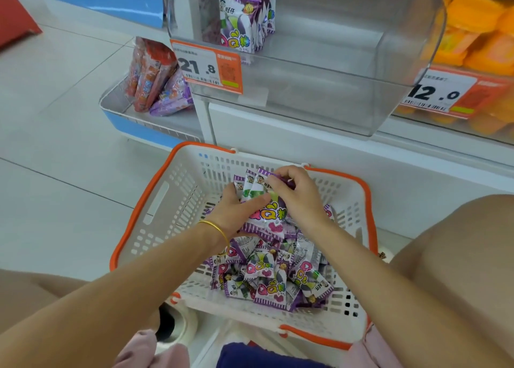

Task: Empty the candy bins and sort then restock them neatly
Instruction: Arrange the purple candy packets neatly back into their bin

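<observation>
- Hands meet over the basket: left hand and right hand both curl round a small stack of purple candy packets, held upright between them.
- Just below the hands, loose purple packets lie heaped in the white basket.
- Beyond and above the hands, a clear bin holds a row of the same packets at its left end.

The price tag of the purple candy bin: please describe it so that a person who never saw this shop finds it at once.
Find the clear plastic bin above the white basket. On its front left corner hangs the price tag, orange with a white field. It reads 21.8, while the neighbouring tag to the right, before the orange packets, reads 12.0.
</observation>
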### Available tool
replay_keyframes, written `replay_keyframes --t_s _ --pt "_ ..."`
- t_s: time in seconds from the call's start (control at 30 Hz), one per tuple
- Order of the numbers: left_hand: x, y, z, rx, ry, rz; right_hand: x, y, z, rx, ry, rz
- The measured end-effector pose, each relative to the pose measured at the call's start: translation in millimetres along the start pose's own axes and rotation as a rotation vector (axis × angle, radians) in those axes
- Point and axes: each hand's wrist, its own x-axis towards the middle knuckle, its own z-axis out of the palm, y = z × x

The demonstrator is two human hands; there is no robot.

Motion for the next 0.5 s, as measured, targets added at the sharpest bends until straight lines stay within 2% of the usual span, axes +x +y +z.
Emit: replay_keyframes --t_s 0.07,0.1,0.13,0.23,0.27,0.37,0.5 --pt "6.7 -2.7 -9.2 0.020 0.073 -0.004 3.6 16.2 5.4 0.152 0.083 0.150" --pt "9.0 -2.5 -13.9 0.035 0.109 -0.004 6.1 28.7 6.6 0.129 0.088 0.249" --pt "11.3 -2.8 -18.4 0.042 0.141 -0.007 6.7 45.4 7.8 0.028 0.026 0.360" --pt "13.9 -3.0 -26.7 0.015 0.199 -0.032 -10.7 98.3 21.3 -0.283 -0.349 0.716" --pt "15.3 -4.0 -28.6 0.011 0.207 -0.040 -19.2 112.4 28.1 -0.365 -0.426 0.795" --pt "17.4 -6.2 -31.5 -0.001 0.215 -0.059 -35.4 136.7 44.8 -0.525 -0.484 0.827" --pt "17.2 -8.0 -31.9 -0.007 0.212 -0.070 -33.6 150.1 54.0 -0.429 -0.362 0.894"
